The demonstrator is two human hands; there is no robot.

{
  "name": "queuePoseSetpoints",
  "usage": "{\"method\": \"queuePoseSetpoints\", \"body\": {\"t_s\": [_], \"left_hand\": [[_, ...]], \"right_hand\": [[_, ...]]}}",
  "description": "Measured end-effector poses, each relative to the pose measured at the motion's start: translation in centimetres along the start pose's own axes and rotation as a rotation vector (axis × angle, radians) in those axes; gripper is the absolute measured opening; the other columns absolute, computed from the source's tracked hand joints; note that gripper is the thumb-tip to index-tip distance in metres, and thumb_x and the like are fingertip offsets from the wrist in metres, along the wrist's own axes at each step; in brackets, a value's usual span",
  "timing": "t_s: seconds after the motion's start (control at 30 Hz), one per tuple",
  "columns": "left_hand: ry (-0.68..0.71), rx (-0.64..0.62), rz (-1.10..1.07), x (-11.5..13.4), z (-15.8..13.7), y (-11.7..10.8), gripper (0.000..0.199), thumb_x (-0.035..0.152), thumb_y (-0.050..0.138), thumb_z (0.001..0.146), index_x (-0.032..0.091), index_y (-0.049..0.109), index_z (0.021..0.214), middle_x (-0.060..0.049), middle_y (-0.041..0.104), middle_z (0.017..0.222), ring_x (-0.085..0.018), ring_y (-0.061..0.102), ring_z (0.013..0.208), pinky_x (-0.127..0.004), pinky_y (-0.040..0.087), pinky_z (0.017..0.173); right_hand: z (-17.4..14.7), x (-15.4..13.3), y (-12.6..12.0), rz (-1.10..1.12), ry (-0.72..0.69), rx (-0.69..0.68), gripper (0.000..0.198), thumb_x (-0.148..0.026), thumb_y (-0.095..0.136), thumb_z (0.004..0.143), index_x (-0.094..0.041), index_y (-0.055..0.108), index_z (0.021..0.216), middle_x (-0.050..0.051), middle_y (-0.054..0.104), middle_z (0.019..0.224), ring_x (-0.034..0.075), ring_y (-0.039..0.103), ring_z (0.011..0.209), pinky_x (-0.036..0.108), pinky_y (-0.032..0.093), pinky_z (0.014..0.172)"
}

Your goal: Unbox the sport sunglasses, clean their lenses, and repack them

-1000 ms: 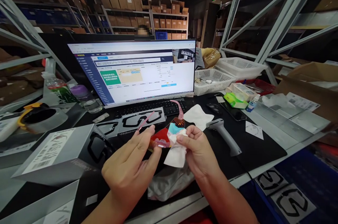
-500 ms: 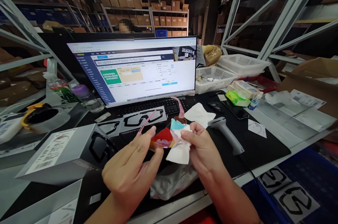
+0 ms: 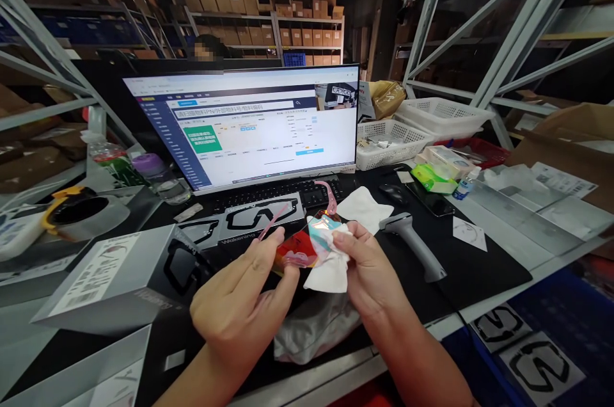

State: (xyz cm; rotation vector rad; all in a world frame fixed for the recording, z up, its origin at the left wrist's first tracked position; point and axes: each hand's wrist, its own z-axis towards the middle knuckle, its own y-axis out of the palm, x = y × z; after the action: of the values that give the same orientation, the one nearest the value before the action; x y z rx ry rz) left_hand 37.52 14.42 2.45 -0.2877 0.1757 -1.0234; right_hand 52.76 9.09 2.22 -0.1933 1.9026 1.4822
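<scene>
Pinching one end of the sunglasses (image 3: 298, 251) between thumb and extended fingers, the left hand (image 3: 244, 295) shows its back, its fingers lying close together. The right hand (image 3: 371, 260), fingers curled, pinches a bunched white cloth (image 3: 329, 274) against the other lens. Both forearms angle inward from the lower edge, holding the sunglasses above the black desk mat (image 3: 472, 266), in front of the monitor (image 3: 249, 138). Their glossy lenses reflect red, orange and pale blue; slim, translucent pink temples point away, one curved at its tip. Beneath the hands lies a wrinkled, silvery-grey pouch (image 3: 314, 333). Beyond the right hand, another white cloth (image 3: 365, 210) lies flat beside a smooth grey barcode scanner (image 3: 416, 247).
</scene>
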Motion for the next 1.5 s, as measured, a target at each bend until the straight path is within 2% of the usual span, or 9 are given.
{"method": "queuePoseSetpoints", "body": {"t_s": [0.2, 0.4, 0.63, 0.83, 0.93, 1.07, 1.2, 1.33, 1.5], "left_hand": [[-0.035, 0.0, 0.025, 0.0, -0.1, -0.1, 0.039, 0.003, 0.079, 0.072, 0.011, 0.074, 0.11, -0.012, 0.081, 0.099, -0.022, 0.077, 0.082, -0.028, 0.058, 0.078], [-0.007, -0.015, 0.027, 0.0, -0.1, 0.0, 0.041, 0.005, 0.079, 0.072, 0.015, 0.073, 0.112, -0.008, 0.081, 0.1, -0.021, 0.077, 0.08, -0.027, 0.059, 0.078], [-0.041, -0.005, 0.029, 0.2, -0.1, -0.3, 0.043, 0.003, 0.076, 0.072, 0.015, 0.073, 0.113, -0.008, 0.081, 0.1, -0.022, 0.078, 0.081, -0.028, 0.058, 0.077], [-0.01, -0.039, 0.024, 0.3, 0.0, -0.1, 0.046, 0.005, 0.076, 0.073, 0.016, 0.071, 0.117, -0.008, 0.081, 0.103, -0.021, 0.078, 0.082, -0.028, 0.059, 0.08], [-0.018, -0.026, 0.018, 0.2, 0.0, 0.0, 0.043, 0.004, 0.077, 0.072, 0.014, 0.072, 0.114, -0.009, 0.081, 0.101, -0.022, 0.078, 0.083, -0.028, 0.059, 0.081], [-0.2, -0.073, -0.066, 0.0, 0.4, -0.1, 0.032, 0.007, 0.072, 0.079, 0.018, 0.075, 0.109, -0.005, 0.08, 0.097, -0.017, 0.075, 0.076, -0.025, 0.06, 0.076], [-0.438, -0.164, -0.146, -1.0, 1.2, -0.5, 0.017, 0.016, 0.069, 0.08, 0.022, 0.077, 0.094, 0.003, 0.075, 0.077, -0.012, 0.068, 0.06, -0.02, 0.056, 0.06], [-0.507, -0.19, -0.202, -1.7, 1.7, -0.7, 0.014, 0.017, 0.068, 0.077, 0.022, 0.077, 0.087, 0.004, 0.072, 0.071, -0.011, 0.064, 0.055, -0.019, 0.054, 0.054], [-0.532, -0.164, -0.242, -1.4, 2.0, -0.5, 0.019, 0.018, 0.069, 0.076, 0.021, 0.079, 0.092, 0.002, 0.074, 0.073, -0.012, 0.067, 0.058, -0.02, 0.056, 0.055]], "right_hand": [[-2.0, 3.0, 0.5, -0.027, -0.023, 0.028, 0.048, -0.023, 0.097, 0.051, -0.02, 0.05, 0.062, -0.003, 0.066, 0.055, 0.008, 0.052, 0.046, 0.016, 0.04, 0.042], [0.2, 0.5, 0.3, 0.036, 0.053, 0.037, 0.052, -0.023, 0.099, 0.041, -0.019, 0.051, 0.061, -0.003, 0.065, 0.056, 0.009, 0.055, 0.047, 0.019, 0.046, 0.046], [-1.9, 2.6, 0.4, -0.037, -0.015, 0.021, 0.049, -0.026, 0.097, 0.049, -0.02, 0.05, 0.061, -0.003, 0.065, 0.054, 0.008, 0.051, 0.044, 0.017, 0.041, 0.042], [0.0, 0.2, 0.0, 0.017, 0.033, 0.005, 0.049, -0.024, 0.098, 0.045, -0.019, 0.052, 0.06, -0.004, 0.062, 0.053, 0.008, 0.051, 0.045, 0.017, 0.042, 0.043], [-0.2, 0.6, 0.0, 0.008, 0.01, 0.013, 0.049, -0.027, 0.098, 0.048, -0.02, 0.051, 0.061, -0.005, 0.062, 0.053, 0.007, 0.049, 0.043, 0.017, 0.04, 0.041], [-1.8, 2.2, -0.2, -0.192, 0.004, -0.042, 0.047, -0.025, 0.098, 0.048, -0.019, 0.053, 0.059, -0.004, 0.062, 0.052, 0.007, 0.049, 0.043, 0.017, 0.041, 0.043], [-1.7, 1.6, -2.1, -0.379, 0.007, -0.132, 0.045, -0.017, 0.098, 0.041, -0.016, 0.056, 0.055, -0.003, 0.063, 0.054, 0.007, 0.052, 0.049, 0.017, 0.042, 0.048], [-0.1, -0.1, -4.5, -0.347, -0.063, -0.043, 0.043, -0.024, 0.098, 0.051, -0.018, 0.056, 0.06, -0.004, 0.061, 0.053, 0.008, 0.051, 0.048, 0.018, 0.041, 0.047], [0.8, -0.6, -5.4, -0.303, -0.072, -0.003, 0.046, -0.028, 0.099, 0.05, -0.02, 0.055, 0.062, -0.004, 0.061, 0.054, 0.01, 0.052, 0.048, 0.019, 0.043, 0.047]]}}
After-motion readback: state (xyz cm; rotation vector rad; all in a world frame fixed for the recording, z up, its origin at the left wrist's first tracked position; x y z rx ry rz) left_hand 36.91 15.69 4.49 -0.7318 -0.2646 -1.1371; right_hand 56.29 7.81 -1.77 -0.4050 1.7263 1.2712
